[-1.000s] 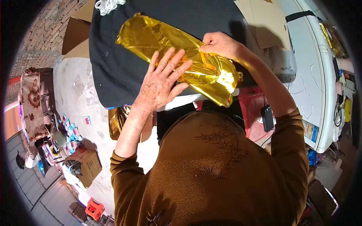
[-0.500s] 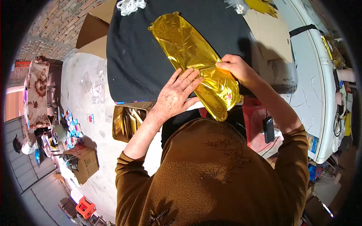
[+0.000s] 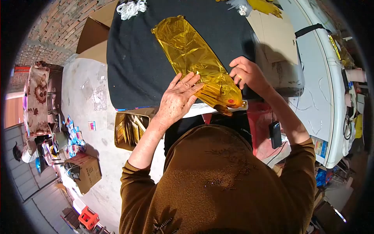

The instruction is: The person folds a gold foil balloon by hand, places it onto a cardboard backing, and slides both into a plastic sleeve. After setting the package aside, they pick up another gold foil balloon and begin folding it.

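A shiny gold foil balloon (image 3: pixel 191 50), flat and uninflated, lies slantwise on the black cloth (image 3: pixel 132 74) covering the table. Its lower end, with a small red mark, hangs over the near edge. My left hand (image 3: pixel 177 97) presses on the balloon's left side near that end, fingers stretched out. Just off the right edge is my right hand (image 3: pixel 249 76), its fingers loosely bent and apart, with nothing visible in them.
Beneath the table's left corner stands a carton (image 3: pixel 132 130) of folded gold foil. White ribbon (image 3: pixel 131 8) lies at the far left, and more gold foil (image 3: pixel 267 7) at the far right beside cardboard (image 3: pixel 272 37). A black device (image 3: pixel 275 134) hangs right of my body.
My right hand has let go of the balloon's right edge. The balloon's near end has sunk and crumpled, while my left hand stays flat on it.
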A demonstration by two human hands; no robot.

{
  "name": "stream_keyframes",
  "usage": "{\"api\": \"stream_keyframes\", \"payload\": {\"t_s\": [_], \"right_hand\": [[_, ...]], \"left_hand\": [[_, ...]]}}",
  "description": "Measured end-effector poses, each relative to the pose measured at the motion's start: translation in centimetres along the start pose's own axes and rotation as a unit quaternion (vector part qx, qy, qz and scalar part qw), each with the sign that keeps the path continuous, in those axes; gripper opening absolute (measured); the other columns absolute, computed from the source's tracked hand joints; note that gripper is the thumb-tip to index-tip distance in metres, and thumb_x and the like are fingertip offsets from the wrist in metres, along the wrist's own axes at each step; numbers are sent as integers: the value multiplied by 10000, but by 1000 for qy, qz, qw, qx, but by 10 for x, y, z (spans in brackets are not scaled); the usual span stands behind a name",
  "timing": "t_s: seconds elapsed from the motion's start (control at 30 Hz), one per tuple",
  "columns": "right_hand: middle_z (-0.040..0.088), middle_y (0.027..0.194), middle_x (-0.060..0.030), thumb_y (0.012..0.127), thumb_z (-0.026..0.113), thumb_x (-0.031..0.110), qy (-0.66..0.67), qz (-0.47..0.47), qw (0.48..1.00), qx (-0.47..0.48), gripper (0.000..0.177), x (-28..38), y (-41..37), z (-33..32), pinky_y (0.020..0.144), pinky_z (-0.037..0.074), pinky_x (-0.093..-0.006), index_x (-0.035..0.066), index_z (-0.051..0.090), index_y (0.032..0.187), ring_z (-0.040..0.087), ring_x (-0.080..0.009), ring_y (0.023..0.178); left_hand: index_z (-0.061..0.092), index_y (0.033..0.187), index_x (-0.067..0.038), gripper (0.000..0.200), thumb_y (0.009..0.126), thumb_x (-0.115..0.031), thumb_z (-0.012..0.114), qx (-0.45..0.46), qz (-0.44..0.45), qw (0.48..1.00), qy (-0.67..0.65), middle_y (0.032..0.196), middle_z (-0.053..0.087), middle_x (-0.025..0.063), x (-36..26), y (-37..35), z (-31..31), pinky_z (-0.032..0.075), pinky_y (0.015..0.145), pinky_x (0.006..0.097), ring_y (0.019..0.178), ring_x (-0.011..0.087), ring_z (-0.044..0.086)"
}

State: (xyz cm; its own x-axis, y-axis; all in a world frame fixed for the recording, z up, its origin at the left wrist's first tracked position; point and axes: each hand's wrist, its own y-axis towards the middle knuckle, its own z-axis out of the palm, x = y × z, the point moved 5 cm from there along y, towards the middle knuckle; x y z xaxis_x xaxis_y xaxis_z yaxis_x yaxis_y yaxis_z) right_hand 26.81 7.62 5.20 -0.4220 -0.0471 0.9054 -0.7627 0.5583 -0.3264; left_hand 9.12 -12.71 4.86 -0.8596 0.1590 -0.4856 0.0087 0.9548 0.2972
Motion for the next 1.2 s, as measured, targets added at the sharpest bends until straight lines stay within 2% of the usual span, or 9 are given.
{"api": "stream_keyframes", "payload": {"t_s": [0.1, 0.17, 0.3, 0.43, 0.67, 0.7, 0.93, 1.03, 1.2], "right_hand": [[661, 1114, -126, 938, 610, 63, -199, -159, 966, -44, 275, 9, -2, -7, 835, 554, -347, 40, 645, 1210, 677, -217, 956], [640, 1190, -128, 861, 668, 22, -339, -315, 884, -65, 370, 16, -9, -4, 920, 535, -375, 57, 668, 1229, 643, -261, 1064], [624, 1256, -112, 701, 776, -10, -320, -365, 874, 6, 582, 27, -9, 9, 1002, 488, -392, 53, 679, 1271, 562, -303, 1164], [657, 1206, -108, 770, 814, 94, -283, -399, 872, 5, 399, 22, 2, 15, 958, 498, -367, 23, 724, 1152, 570, -286, 1105], [712, 1049, -113, 802, 740, 6, -200, -334, 921, -9, 241, 12, 26, 21, 844, 533, -346, 0, 731, 1043, 647, -267, 932], [711, 1013, -139, 926, 691, 110, -180, -261, 948, -10, 179, 11, 28, 21, 853, 533, -401, -5, 710, 1062, 647, -297, 958], [685, 936, -220, 938, 725, 207, -240, -217, 946, 15, 295, 9, 50, 20, 772, 550, -415, -61, 688, 1056, 678, -391, 825], [672, 1022, -220, 919, 744, 225, -219, -160, 959, 84, 336, 12, 47, 13, 797, 552, -396, -65, 687, 1080, 659, -367, 947], [609, 1193, -167, 851, 778, 175, -216, -246, 937, 124, 427, 32, 26, 12, 946, 498, -411, -4, 646, 1216, 526, -322, 1182]], "left_hand": [[686, 1339, -95, 344, 1021, -194, 600, 6, -8, 1000, -27, 1472, 605, 89, 0, 2, -2, 280, 1253, 495, 1455, 259, 473], [701, 1314, -99, 334, 1004, -201, 632, 0, -14, 999, -42, 1439, 629, 92, 2, 3, -4, 294, 1248, 478, 1436, 253, 493], [720, 1266, -61, 313, 1017, -227, 629, -5, -32, 996, -87, 1404, 653, 103, 2, 6, -10, 299, 1244, 464, 1429, 251, 502], [730, 1206, -5, 326, 1028, -254, 621, 12, -58, 993, -105, 1396, 657, 111, 8, 5, -8, 286, 1247, 463, 1430, 253, 501], [717, 1174, 23, 308, 1022, -234, 641, 3, -91, 984, -153, 1334, 680, 171, 16, 2, -5, 309, 1233, 466, 1390, 282, 540], [712, 1185, 18, 306, 1015, -229, 652, -12, -102, 981, -166, 1322, 684, 175, 18, 2, -5, 322, 1226, 469, 1373, 291, 556], [704, 1118, 17, 222, 973, -151, 704, -93, -141, 969, -180, 1128, 725, 207, 14, 11, -14, 400, 1179, 469, 1132, 343, 677], [708, 1037, 27, 167, 987, -130, 683, -139, -143, 967, -160, 944, 737, 191, 18, 10, -11, 454, 1136, 459, 983, 352, 720], [704, 1027, 30, 159, 1004, -119, 656, -139, -161, 958, -195, 905, 726, 187, 16, 13, -13, 455, 1134, 453, 963, 339, 724]]}}
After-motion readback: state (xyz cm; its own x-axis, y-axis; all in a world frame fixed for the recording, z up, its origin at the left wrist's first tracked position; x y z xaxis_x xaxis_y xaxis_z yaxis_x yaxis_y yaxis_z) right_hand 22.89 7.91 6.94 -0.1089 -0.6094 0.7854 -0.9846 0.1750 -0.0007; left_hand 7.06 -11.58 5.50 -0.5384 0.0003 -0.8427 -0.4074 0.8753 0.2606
